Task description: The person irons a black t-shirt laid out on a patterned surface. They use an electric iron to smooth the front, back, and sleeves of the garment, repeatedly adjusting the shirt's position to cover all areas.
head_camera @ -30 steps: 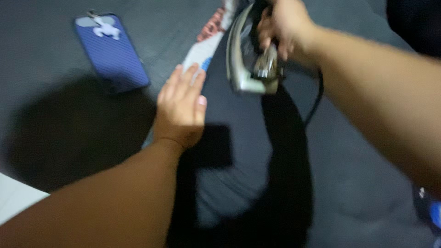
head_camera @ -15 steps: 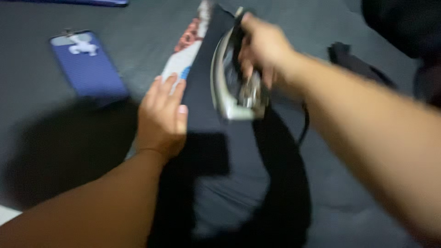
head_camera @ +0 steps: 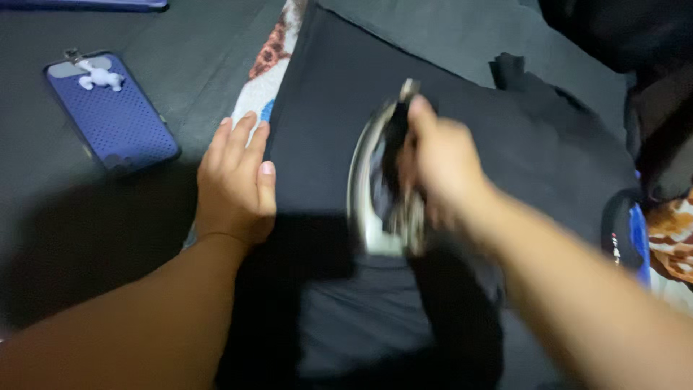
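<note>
Both forearms are showing bare up to the frame's edge, no sleeves reaching them. The left hand [head_camera: 234, 184] and right hand [head_camera: 442, 160] are wearing no gloves, rings or watch; short fingernails are catching light.

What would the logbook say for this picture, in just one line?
right hand: grips iron on black cloth | left hand: flat on cloth edge | blue phone: lying left
</note>
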